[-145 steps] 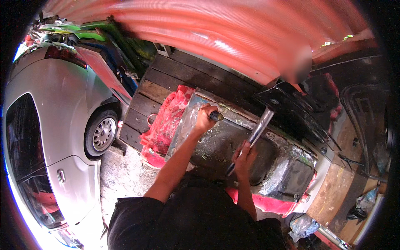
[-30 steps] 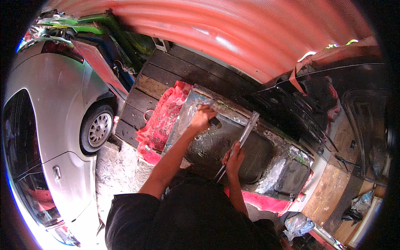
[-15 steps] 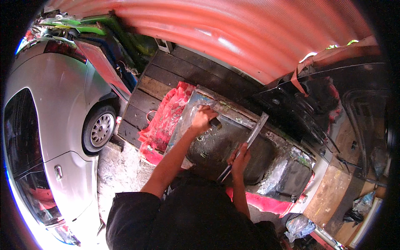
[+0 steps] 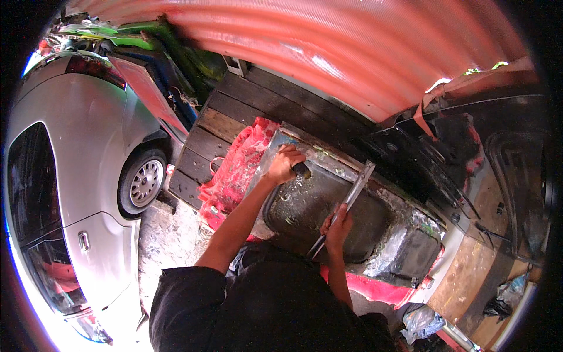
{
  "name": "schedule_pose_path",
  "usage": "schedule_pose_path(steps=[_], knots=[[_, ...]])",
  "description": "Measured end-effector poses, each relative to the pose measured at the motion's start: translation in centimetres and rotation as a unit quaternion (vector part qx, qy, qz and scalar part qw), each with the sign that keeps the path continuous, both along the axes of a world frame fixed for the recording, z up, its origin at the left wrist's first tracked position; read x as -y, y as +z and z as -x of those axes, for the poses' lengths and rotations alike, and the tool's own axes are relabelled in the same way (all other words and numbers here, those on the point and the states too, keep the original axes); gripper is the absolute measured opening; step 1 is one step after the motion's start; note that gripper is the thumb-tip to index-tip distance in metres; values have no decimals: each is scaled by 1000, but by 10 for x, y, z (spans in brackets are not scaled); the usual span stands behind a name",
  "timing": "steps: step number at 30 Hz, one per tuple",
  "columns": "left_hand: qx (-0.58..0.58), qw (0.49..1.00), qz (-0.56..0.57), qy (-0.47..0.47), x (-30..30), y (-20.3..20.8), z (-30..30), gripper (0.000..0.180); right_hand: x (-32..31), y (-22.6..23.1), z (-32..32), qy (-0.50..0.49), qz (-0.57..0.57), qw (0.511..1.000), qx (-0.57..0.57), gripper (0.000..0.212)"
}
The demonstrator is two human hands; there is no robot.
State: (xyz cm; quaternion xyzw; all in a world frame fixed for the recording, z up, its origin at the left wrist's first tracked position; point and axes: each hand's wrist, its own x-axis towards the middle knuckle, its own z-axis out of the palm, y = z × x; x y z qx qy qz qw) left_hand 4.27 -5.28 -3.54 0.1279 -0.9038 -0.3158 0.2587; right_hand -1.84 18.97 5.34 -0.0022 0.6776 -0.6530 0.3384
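My left hand (image 4: 285, 163) is closed around a tool with a short black handle (image 4: 301, 170). The tool's working end is hidden under my fingers. It is over the upper left part of a worn, dark metal panel (image 4: 358, 205), with pale scraps scattered on its surface nearby. My right hand (image 4: 337, 227) grips a long, flat metal bar (image 4: 359, 186) across the panel's middle. The bar's far end reaches the panel's far edge, while its near end passes close to my body.
A red cloth (image 4: 237, 161) lies under the panel's left end, on a dark plank platform (image 4: 226, 120). A silver car (image 4: 94, 152) stands at left. Red corrugated sheeting (image 4: 328, 53) rises behind. Black car panels (image 4: 446, 152) lean at right, near a plastic bag (image 4: 422, 320).
The whole view has shifted slightly. My left hand has turned a little, and more of the black handle shows. Both hands keep their hold.
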Motion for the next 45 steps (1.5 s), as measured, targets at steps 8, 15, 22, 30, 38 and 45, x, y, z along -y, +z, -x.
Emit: schedule_pose_path(steps=[8, 15, 22, 30, 38, 45], knots=[[-34, 997, -24, 60, -6, 9, 6, 26, -2, 2, -6, 11, 1, 1000, -10, 40], [-75, 989, -78, 103, -1, 13, 14, 25, 30, -64, -23, 67, 36, 997, -14, 37], [-42, 991, -65, 105, -1, 4, 11, 25, 57, -21, -15, 60, 81, 995, -27, 36], [-70, 986, -79, 130, -1, 8, 17, 27, 53, -47, -36, 141, -4, 990, -12, 41], [-23, 997, -40, 58, -3, 5, 11, 26, 39, -26, -1, 50, 26, 998, -1, 40], [-28, 999, 7, 31, 1, 1, 14, 22, 31, -10, -13, 25, 0, 999, 41, 41]])
